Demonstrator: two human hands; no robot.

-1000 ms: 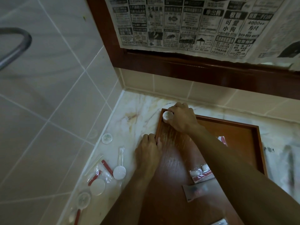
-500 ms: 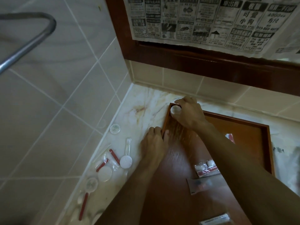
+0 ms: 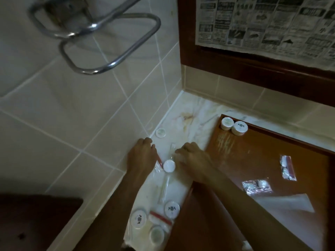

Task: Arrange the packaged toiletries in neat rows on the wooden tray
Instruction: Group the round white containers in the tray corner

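The wooden tray point(image 3: 272, 135) lies on the right of the marble counter. Two round white packs point(image 3: 227, 123) point(image 3: 239, 128) stand side by side in its far left corner. Both hands are off the tray, over the loose toiletries to its left. My left hand point(image 3: 143, 156) rests by the wall with its fingers loosely curled, and a red-striped packet point(image 3: 159, 161) pokes out beside it. My right hand point(image 3: 192, 158) has its fingertips at a clear long packet point(image 3: 172, 151); its grip is blurred. A round white pack point(image 3: 169, 166) lies between the hands.
More round packs lie on the counter point(image 3: 161, 132) point(image 3: 172, 209) point(image 3: 139, 218) point(image 3: 156, 233). Two small clear packets point(image 3: 288, 169) point(image 3: 257, 185) and a flat sachet point(image 3: 286, 201) lie on the tray. A tiled wall and a chrome towel rail point(image 3: 112, 66) are on the left.
My right hand let go of the round pack in the tray's far corner and moved left onto the counter. My left hand left the tray's edge and moved toward the wall.
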